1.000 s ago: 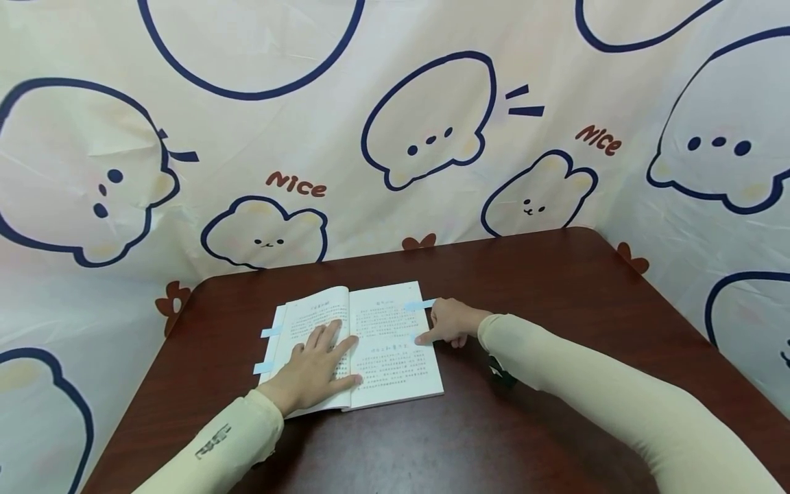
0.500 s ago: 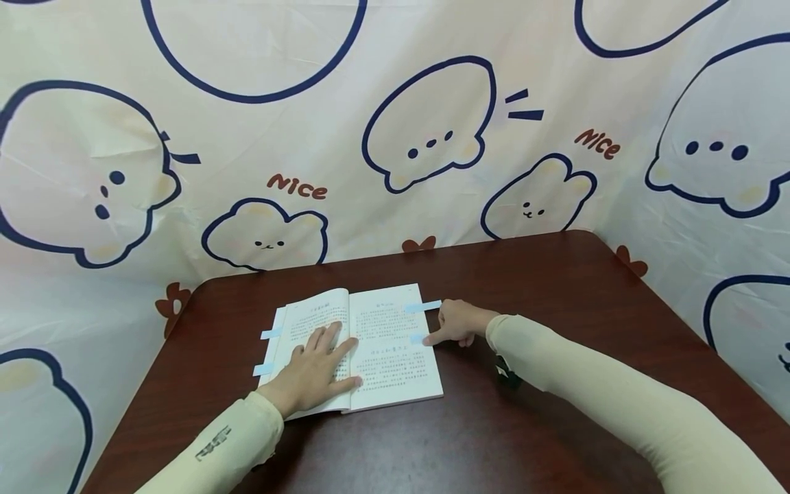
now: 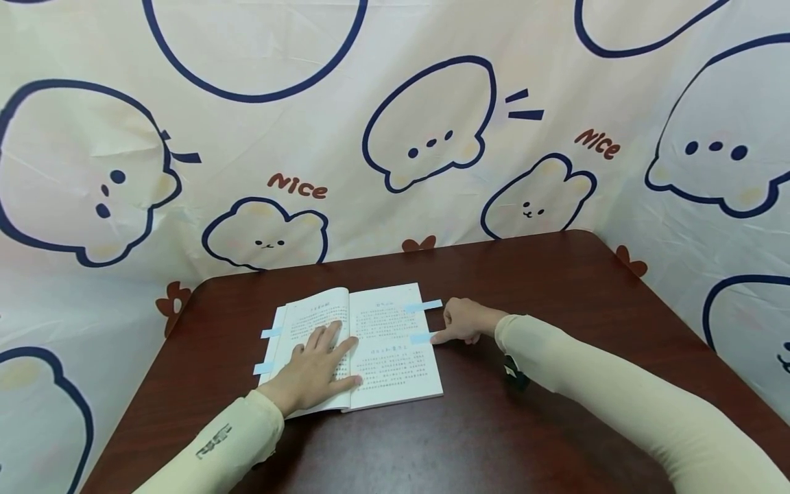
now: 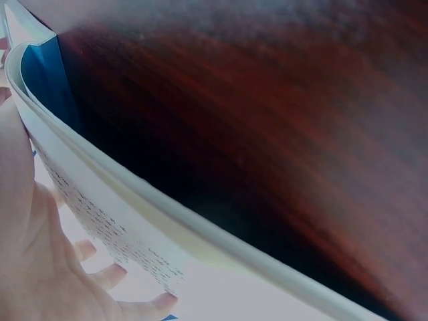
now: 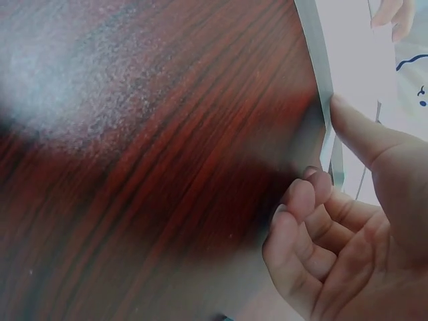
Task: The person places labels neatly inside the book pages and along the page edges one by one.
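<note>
An open book (image 3: 395, 374) lies on the dark brown table, its pages printed with text. Pale blue sticky tabs stick out from both sides: an upper tab (image 3: 426, 306) and a lower tab (image 3: 421, 338) on the right page, and two more on the left. My left hand (image 3: 317, 367) rests spread on the left page, thumb reaching across the spine fold. At the right page's edge, my right hand (image 3: 463, 322) has its fingers curled and pinches the outer end of the lower tab, thumb on top. In the right wrist view, the thumb (image 5: 361, 130) is at the book's edge.
The wood-grain table (image 3: 524, 274) has rounded far corners and shiny highlights. Behind and beside it hangs a pale cloth (image 3: 432, 226) printed with blue-outlined cartoon shapes. In the left wrist view the left pages curve up, with a blue cover (image 4: 50, 77) beneath.
My right hand has slid to the right, from over the page to its edge, uncovering more of both right-hand tabs. The left hand and the book stay in place.
</note>
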